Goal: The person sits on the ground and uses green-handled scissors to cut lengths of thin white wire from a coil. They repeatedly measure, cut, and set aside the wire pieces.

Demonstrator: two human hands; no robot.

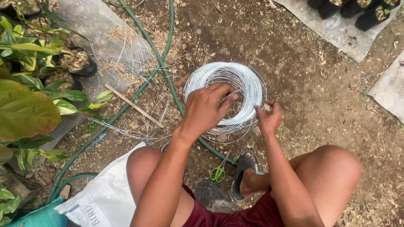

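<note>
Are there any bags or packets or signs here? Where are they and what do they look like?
White sack: lower left on the ground, beside the person's knee; crumpled, white with dark printed letters.
Teal woven bag: bottom left corner, partly under the white sack; only a corner shows.
Black plant bags: top right on a grey sheet; small, dark, soft-sided.
No signs or screens.

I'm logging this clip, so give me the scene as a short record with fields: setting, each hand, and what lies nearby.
setting: bare dirt ground outdoors, seen from above, person crouching
left hand: resting on the coil of silvery wire, fingers reaching into its centre
right hand: pinching the coil's right edge
near feet: green-handled scissors, dark sandal
across ground: green hose, loose wire strands, wooden stick
left side: potted plants, white sack
</note>
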